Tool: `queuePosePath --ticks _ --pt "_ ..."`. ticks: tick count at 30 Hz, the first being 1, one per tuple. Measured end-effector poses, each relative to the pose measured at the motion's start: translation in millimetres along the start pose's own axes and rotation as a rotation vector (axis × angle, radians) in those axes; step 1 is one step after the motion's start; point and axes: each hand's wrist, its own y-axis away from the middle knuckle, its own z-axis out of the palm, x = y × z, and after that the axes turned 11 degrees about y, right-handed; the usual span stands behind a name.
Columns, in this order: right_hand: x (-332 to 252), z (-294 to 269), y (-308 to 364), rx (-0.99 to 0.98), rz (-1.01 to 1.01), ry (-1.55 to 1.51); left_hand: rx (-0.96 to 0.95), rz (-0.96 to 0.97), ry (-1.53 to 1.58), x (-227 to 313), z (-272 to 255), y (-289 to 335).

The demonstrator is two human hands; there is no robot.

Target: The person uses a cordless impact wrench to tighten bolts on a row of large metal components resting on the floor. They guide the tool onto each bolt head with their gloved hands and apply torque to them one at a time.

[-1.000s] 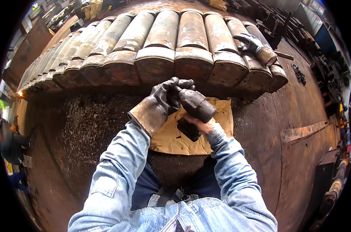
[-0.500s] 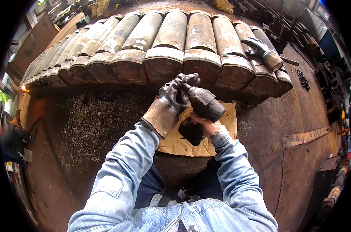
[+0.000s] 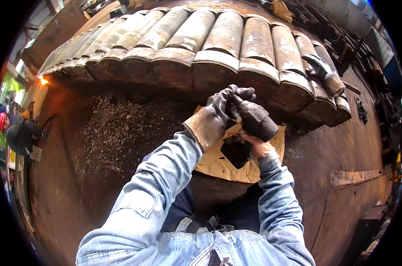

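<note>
A grimy black, pistol-grip cordless power tool [image 3: 259, 121] is held above the ground in front of me. My right hand [image 3: 257, 145], bare, wraps round its handle below the body. My left hand [image 3: 217, 108], in a dark glove with a tan cuff, is closed at the tool's nose; whatever its fingers pinch there is hidden. The tool's blocky black base [image 3: 236, 152] hangs over a sheet of brown paper [image 3: 236, 175] on the ground. Beyond my hands runs a long row of worn metal segments [image 3: 216, 64] with rounded tops.
An empty dark glove [image 3: 326, 74] lies on the row's right end, near a short rod [image 3: 351, 87]. A chain [image 3: 361, 111] lies on the ground further right. Gravel-like debris [image 3: 112, 128] covers ground at left. A person [image 3: 21, 135] crouches far left near a bright flame [image 3: 42, 80].
My view has swung left, so the row, paper and my hands appear further right. More of the crouching person and the flame shows. Both hands keep their hold on the tool.
</note>
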Motion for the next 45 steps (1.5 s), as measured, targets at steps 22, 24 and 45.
queuePosePath --ticks 22,24,45 --pt "14 6 -21 -0.041 0.024 -0.038 0.524 0.165 -0.329 2 13 -5" --pt "30 6 -25 -0.034 0.053 -0.261 0.507 -0.016 -0.059 6 15 -8" --pt "53 18 -75 0.321 0.188 -0.235 0.495 0.073 -2.020 60 -51 -5"
